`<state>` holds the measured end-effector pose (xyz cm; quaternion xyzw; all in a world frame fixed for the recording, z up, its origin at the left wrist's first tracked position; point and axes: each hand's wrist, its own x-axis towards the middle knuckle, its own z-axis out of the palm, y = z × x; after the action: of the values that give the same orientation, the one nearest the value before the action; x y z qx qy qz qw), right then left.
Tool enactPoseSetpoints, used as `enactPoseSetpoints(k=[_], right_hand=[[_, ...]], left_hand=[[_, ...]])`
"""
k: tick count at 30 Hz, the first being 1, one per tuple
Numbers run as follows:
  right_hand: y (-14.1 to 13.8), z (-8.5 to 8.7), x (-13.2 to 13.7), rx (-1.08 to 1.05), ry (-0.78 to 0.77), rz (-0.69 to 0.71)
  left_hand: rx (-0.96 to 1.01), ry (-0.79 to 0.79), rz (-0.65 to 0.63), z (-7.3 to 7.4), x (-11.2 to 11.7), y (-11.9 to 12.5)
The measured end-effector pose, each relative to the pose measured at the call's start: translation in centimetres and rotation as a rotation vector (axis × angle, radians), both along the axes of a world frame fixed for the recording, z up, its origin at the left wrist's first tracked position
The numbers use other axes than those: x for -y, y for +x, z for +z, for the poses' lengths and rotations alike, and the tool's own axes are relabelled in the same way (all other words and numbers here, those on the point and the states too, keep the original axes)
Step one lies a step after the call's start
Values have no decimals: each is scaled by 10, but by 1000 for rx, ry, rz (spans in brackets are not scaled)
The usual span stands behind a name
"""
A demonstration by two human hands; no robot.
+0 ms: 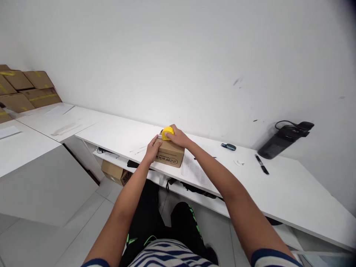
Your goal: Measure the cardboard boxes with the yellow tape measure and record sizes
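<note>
A brown cardboard box (pixel 168 152) with dark printing lies near the front edge of the white table. In my right hand (pixel 179 136) is a yellow tape measure (pixel 167 132), held over the top of the box. A short silvery strip shows at its left side, close to my left fingertips. My left hand (pixel 152 149) grips the left side of the box, its thumb on the top face. The far side of the box is hidden behind my hands and the tape measure.
A printed sheet (pixel 191 172) lies right of the box. Farther right are a small dark blue device (pixel 228 147), a black pen-like object (pixel 261 164) and a dark bottle (pixel 283 141) by the wall. Cardboard boxes (pixel 41 97) are stacked far left; another box (pixel 112 171) sits below the tabletop.
</note>
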<state>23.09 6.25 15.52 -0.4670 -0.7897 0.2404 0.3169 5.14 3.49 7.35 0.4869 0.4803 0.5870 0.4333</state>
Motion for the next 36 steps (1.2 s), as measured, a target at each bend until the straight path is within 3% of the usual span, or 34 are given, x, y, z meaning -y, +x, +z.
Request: enactPoseSetpoints(k=[7, 11, 15, 20, 25, 28, 30, 33, 36], right_hand=[[104, -29, 25, -124, 8, -115], [121, -33, 34, -100, 43, -127], [99, -21, 31, -39, 85, -122], [33, -4, 20, 56, 101, -30], [-29, -3, -1, -173, 18, 66], [-42, -8, -11, -376, 21, -109], [-41, -12, -14, -453, 82, -289], [-36, -16, -15, -405, 138, -476], [-35, -18, -17, -328, 135, -522]], left_hand=[[47, 26, 86, -3, -3, 10], [43, 25, 115, -2, -4, 13], [33, 29, 123, -3, -4, 14], [39, 19, 120, 2, 1, 14], [98, -126, 32, 13, 18, 16], [24, -233, 57, 21, 25, 14], [-78, -213, 119, 29, 18, 10], [-294, -119, 264, 44, -9, 4], [-392, 2, 204, 54, -45, 6]])
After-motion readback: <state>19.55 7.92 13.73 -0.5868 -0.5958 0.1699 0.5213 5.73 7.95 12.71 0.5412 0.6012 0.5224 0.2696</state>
